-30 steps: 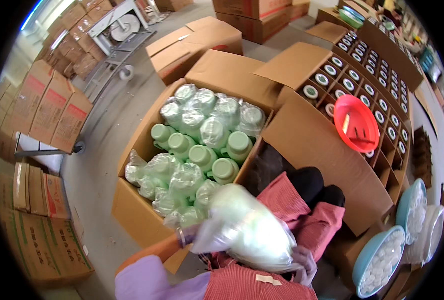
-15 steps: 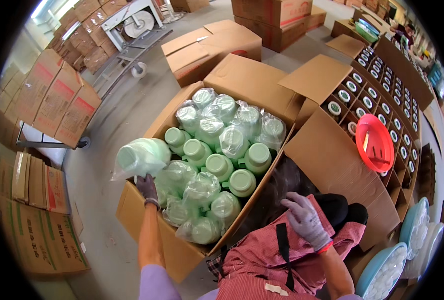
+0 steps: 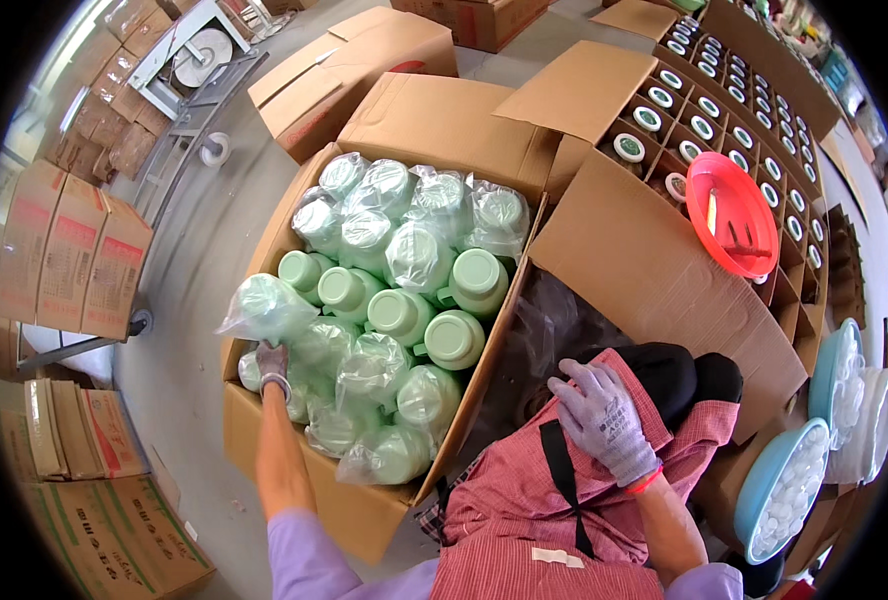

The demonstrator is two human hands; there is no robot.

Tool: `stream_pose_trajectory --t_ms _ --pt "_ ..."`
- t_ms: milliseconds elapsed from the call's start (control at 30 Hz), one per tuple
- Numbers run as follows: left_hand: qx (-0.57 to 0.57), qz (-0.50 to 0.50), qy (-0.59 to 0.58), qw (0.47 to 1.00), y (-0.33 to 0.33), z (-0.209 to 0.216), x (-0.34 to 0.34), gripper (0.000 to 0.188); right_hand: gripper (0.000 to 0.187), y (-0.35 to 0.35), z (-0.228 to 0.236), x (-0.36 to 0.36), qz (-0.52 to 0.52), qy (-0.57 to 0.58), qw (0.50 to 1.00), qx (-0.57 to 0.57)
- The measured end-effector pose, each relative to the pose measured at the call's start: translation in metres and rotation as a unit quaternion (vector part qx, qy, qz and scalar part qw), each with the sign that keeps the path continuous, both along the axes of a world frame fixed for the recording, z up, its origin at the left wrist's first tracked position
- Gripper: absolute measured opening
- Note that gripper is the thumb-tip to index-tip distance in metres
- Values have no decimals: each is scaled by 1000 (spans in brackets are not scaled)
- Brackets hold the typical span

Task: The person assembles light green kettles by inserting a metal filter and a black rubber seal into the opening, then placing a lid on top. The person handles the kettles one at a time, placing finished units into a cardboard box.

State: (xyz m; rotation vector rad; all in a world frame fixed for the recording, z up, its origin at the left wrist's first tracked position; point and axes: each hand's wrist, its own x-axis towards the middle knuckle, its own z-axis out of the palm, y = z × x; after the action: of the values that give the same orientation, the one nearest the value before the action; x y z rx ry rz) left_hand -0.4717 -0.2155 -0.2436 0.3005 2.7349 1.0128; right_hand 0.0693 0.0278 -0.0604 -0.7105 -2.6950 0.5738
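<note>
From where I stand, the worker's gloved left hand [image 3: 273,360] is up against a plastic-bagged pale-green jug [image 3: 267,304], which tilts at nine o'clock in the open carton [image 3: 359,515]; I can't tell whether those fingers grip it. The gloved right hand [image 3: 600,418] hovers over the lap at four o'clock, fingers loosely bent around nothing. Four unbagged jugs [image 3: 399,313] with handles cross the carton's middle, bagged ones on either side. Towards two o'clock, a red plastic basin [image 3: 739,195] sits on a divided carton [image 3: 674,300] of white-capped containers [image 3: 647,119].
</note>
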Motion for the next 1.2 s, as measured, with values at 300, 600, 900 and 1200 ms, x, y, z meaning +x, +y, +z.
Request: stream_pose_trajectory --t_ms 300,600,900,1200 --pt "-33 -205 273 939 80 78 113 38 35 16 -78 -128 54 -110 992 4" --pt "245 -175 -74 951 88 91 277 60 91 24 -120 -209 139 -219 965 -47" --pt "203 -461 249 827 166 264 319 107 81 42 155 -72 -66 93 989 -97" --pt "178 -846 -326 383 191 226 360 113 65 0 223 67 137 32 985 -104"
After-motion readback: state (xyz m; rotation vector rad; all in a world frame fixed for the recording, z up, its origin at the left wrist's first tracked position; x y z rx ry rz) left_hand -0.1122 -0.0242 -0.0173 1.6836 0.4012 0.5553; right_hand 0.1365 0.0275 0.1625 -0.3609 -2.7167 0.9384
